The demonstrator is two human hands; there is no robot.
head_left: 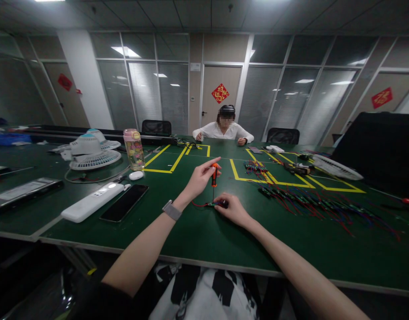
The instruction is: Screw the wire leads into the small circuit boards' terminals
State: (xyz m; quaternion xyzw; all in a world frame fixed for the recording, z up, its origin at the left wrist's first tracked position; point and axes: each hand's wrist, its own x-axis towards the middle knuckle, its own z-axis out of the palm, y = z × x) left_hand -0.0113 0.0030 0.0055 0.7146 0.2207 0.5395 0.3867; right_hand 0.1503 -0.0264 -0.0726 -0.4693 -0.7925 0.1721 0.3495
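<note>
My left hand [202, 178] is closed around the handle of an orange and black screwdriver [214, 176], its index finger stretched past the top. The screwdriver stands upright, its shaft pointing down at a small green circuit board [211, 204] on the table. Whether the tip touches a screw is too small to tell. Low on the tabletop, my right hand [231, 208] pinches the board's right end, with dark wiring bunched under its fingers. A red wire [199, 205] runs out from the board's left side.
Many wired boards [311, 200] lie in a row on the right of the green table [191, 240]. To the left are a phone [125, 203], a white power strip [93, 202], a bottle [133, 151] and a white fan [91, 153]. A person [224, 129] sits opposite.
</note>
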